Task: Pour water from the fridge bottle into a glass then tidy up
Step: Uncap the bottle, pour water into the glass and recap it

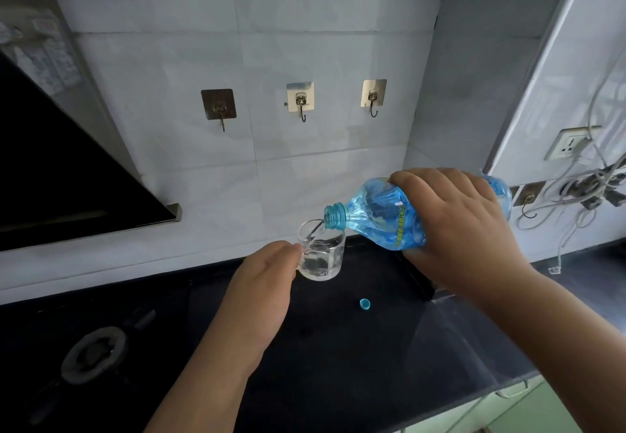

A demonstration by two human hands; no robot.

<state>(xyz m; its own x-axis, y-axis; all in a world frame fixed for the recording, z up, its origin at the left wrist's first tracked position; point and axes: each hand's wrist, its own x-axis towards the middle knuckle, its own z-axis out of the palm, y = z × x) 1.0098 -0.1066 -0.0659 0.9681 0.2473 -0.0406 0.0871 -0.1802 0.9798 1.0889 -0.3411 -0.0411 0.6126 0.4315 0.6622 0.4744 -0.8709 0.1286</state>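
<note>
Blue plastic is what the water bottle (382, 216) is made of, and the right hand (464, 226) holds it tipped on its side, with fingers curled over the top and the thumb underneath. The open mouth of the bottle points left and sits right at the rim of a clear glass (320, 253). A thin stream of water runs from the mouth into the glass, which is partly full. The left hand (267, 273) holds the glass by its left side, fingers wrapped round it. The glass stands on the black counter (338, 348), close to the white tiled wall. The little blue cap (364, 304) lies on the counter, near the glass and a bit to its right. Three metal hooks (299, 101) stick to the wall above. A gas burner (93, 354) sits at the left, and white cables (576, 192) hang at the right.
</note>
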